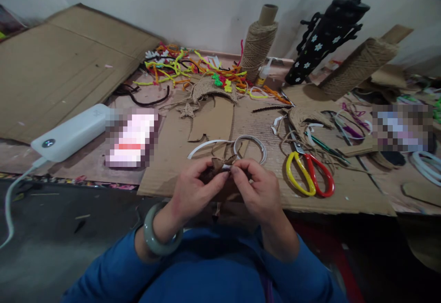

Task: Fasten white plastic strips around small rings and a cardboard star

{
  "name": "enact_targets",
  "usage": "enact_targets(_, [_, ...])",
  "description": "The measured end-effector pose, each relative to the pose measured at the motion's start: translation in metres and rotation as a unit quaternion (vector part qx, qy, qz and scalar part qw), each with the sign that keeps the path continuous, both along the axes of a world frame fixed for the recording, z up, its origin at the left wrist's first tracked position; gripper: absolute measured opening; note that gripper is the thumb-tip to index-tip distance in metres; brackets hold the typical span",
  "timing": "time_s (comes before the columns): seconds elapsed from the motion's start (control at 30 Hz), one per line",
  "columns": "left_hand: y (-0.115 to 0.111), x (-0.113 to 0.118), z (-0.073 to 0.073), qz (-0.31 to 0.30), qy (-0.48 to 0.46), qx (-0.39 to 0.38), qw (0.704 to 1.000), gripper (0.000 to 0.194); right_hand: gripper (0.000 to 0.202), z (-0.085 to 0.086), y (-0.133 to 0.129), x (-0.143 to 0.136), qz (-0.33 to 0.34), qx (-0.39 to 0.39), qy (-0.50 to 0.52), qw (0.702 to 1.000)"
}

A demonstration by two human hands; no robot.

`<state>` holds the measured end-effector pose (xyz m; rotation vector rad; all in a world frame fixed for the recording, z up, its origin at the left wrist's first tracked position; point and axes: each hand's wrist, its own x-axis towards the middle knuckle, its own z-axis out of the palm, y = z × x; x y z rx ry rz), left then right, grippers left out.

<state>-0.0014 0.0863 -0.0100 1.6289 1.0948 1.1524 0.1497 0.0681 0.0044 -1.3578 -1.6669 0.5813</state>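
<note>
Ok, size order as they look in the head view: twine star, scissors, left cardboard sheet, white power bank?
1. Left cardboard sheet, largest by far
2. White power bank and scissors: too alike to rank, scissors blades partly lost among twine
3. Twine star, smallest

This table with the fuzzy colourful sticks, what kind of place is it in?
Probably a craft workspace: there are bright fuzzy stems, a twine-wrapped tube and scissors with yellow and red handles.
</note>
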Motion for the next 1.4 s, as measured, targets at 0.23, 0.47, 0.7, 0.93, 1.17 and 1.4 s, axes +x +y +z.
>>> enact_targets(0.23, [0.003, 0.004, 0.006, 0.002, 0.083, 0.035, 0.996, 0.011, 0.019, 0.005, -0.001, 0.000, 0.031, -0.016, 0.014, 0.999])
enact_targets(0.47, [0.004, 0.002, 0.009, -0.048, 0.110, 0.026, 0.992, 0.016, 0.025, 0.009, -0.004, 0.006, 0.078, -0.053, 0.032, 0.995])
enact_targets(0.7, [0.005, -0.001, 0.013, -0.104, 0.074, -0.035, 0.991, 0.028, 0.019, 0.025, 0.010, 0.024, 0.072, 0.068, -0.117, 0.988])
enact_targets(0.93, [0.005, -0.002, 0.010, -0.113, 0.028, -0.059, 0.991, 0.021, 0.013, 0.021, 0.020, 0.011, 0.137, -0.040, -0.036, 0.989])
enact_targets(1.17, [0.007, -0.006, 0.002, -0.074, -0.037, -0.126, 0.989, 0.012, 0.019, 0.003, 0.019, 0.006, 0.061, -0.104, 0.175, 0.977])
enact_targets(1.4, [0.008, -0.006, -0.001, -0.071, -0.048, -0.175, 0.981, 0.020, 0.010, 0.002, 0.016, 0.015, 0.052, 0.015, 0.035, 0.998])
